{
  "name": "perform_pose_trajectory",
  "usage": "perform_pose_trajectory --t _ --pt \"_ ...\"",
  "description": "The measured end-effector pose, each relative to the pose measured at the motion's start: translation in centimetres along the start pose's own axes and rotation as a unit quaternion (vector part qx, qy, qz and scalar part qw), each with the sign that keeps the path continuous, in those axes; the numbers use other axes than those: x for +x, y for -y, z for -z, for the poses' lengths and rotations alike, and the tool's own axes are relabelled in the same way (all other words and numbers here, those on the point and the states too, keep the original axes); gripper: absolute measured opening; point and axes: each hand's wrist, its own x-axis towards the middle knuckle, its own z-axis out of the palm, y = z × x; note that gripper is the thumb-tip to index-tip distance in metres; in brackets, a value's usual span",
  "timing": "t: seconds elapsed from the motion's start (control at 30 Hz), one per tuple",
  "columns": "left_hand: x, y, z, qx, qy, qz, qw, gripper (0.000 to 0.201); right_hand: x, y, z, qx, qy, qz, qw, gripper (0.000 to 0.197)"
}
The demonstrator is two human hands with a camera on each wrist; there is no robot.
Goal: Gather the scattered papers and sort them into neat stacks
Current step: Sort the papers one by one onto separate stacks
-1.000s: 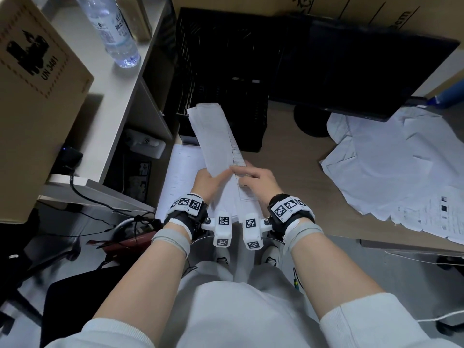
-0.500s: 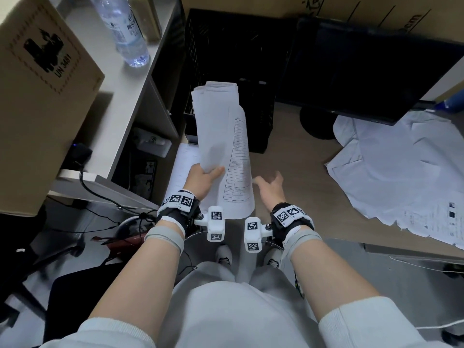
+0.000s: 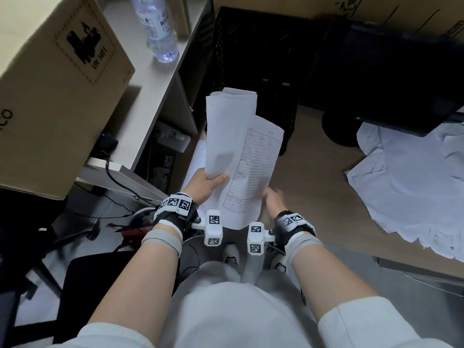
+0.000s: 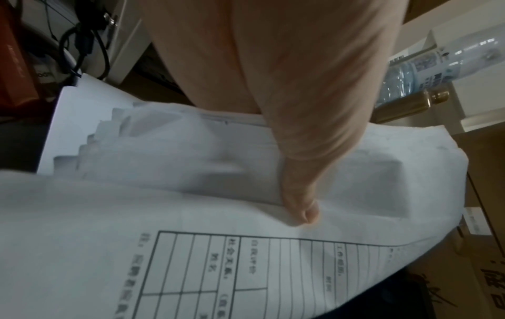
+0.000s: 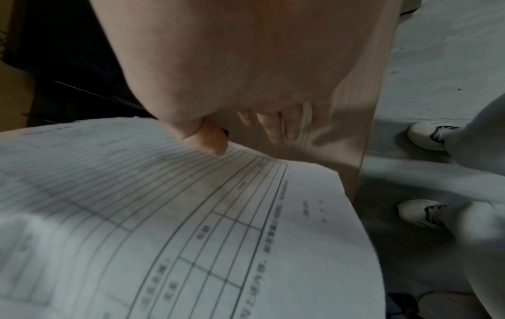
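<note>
1. Head view: one left hand (image 3: 204, 183) holds a bundle of papers (image 3: 227, 136) upright over the near edge of the worktop (image 3: 313, 177), thumb across the front and the other fingers hidden behind. Held by its lower part, presumably so the sheets can be squared.
2. One printed form (image 3: 253, 172) stands lower than the rest and juts to the right, so the bundle is not yet aligned; the number of sheets cannot be told.
3. One right hand (image 3: 275, 200) sits just beside the form's lower right edge, blurred, fingers loosely spread and holding nothing; in the right wrist view the thumb (image 5: 210, 140) is at the sheet's edge, contact uncertain.
4. One loose heap of scattered papers (image 3: 406, 187) lies to the right on the worktop, still ungathered.
5. One flat sheet (image 3: 198, 156) lies beneath the bundle, possibly a stack's start.
6. One water bottle (image 3: 158, 28), one cardboard box (image 3: 57, 91), one black crate (image 3: 253, 51).
</note>
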Motion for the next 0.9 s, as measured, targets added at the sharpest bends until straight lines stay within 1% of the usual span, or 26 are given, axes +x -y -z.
perform_pose_trajectory --t 0.03,0.07,0.13,0.23,0.33,0.4,0.47,0.53,0.57,0.63,0.67,0.7,0.73,0.77,0.8,0.83,0.87,0.9 --pt "-0.1 0.2 0.3 -0.003 -0.003 0.0 1.0 0.021 0.3 -0.3 -0.3 -0.004 0.0 -0.006 1.0 0.028" --pt "-0.3 0.2 0.6 -0.003 -0.005 -0.002 1.0 0.02 0.6 -0.6 -0.4 -0.009 -0.002 -0.009 1.0 0.011" --pt "-0.4 0.4 1.3 0.002 -0.004 -0.007 1.0 0.02 1.0 -1.1 -1.0 -0.007 0.006 -0.02 1.0 0.02" --pt "-0.6 0.6 2.0 0.012 0.005 -0.006 1.0 0.02 3.0 -1.5 -1.9 -0.011 0.023 -0.03 0.999 0.018" --pt "-0.7 1.0 2.4 0.029 0.01 -0.01 0.999 0.022 5.5 -2.0 -2.9 -0.019 0.036 -0.036 0.999 0.036" --pt "-0.7 1.2 2.7 0.034 0.01 -0.009 0.999 0.023 7.1 -2.5 -3.3 -0.015 0.055 -0.023 0.998 0.039" --pt "-0.7 1.3 3.1 0.036 0.01 -0.006 0.999 0.024 5.4 -1.3 -3.6 -0.012 0.06 -0.026 0.998 0.044" --pt "-0.7 1.4 3.4 0.037 0.013 0.0 0.999 0.027 4.4 -0.5 -3.9 -0.019 0.068 -0.024 0.997 0.033" --pt "-0.7 1.3 3.6 0.039 0.013 0.003 0.999 0.028 4.3 -0.3 -4.1 -0.012 0.068 -0.022 0.997 0.033" --pt "-0.6 1.3 4.0 0.05 0.01 0.005 0.999 0.031 4.3 0.3 -4.6 -0.016 0.069 -0.024 0.997 0.041" --pt "-0.6 1.3 4.2 0.051 0.007 0.006 0.999 0.032 4.2 0.7 -4.9 -0.034 0.06 -0.023 0.997 0.036" --pt "-0.7 1.2 4.5 0.048 0.004 0.009 0.999 0.033 4.2 1.3 -5.4 -0.049 0.052 -0.024 0.997 0.024" --pt "-0.7 1.2 4.7 0.044 0.002 0.012 0.999 0.032 4.7 1.6 -5.7 -0.06 0.037 -0.025 0.997 0.021" --pt "-0.8 1.2 4.9 0.042 0.0 0.016 0.999 0.031 4.6 2.0 -5.8 -0.073 0.023 -0.025 0.997 0.035" --pt "-0.9 1.2 5.1 0.041 -0.001 0.02 0.999 0.03 4.4 2.2 -5.9 -0.091 0.013 -0.038 0.995 0.043" --pt "-1.0 1.2 5.3 0.042 -0.004 0.022 0.999 0.028 4.3 2.3 -5.8 -0.094 0.008 -0.036 0.995 0.04" --pt "-1.0 1.2 5.5 0.047 -0.01 0.025 0.999 0.027 3.8 2.5 -5.9 -0.077 0.008 -0.037 0.996 0.031" --pt "-0.9 1.3 5.7 0.058 -0.021 0.027 0.998 0.027 3.5 2.3 -5.9 -0.048 0.007 -0.018 0.999 0.03"
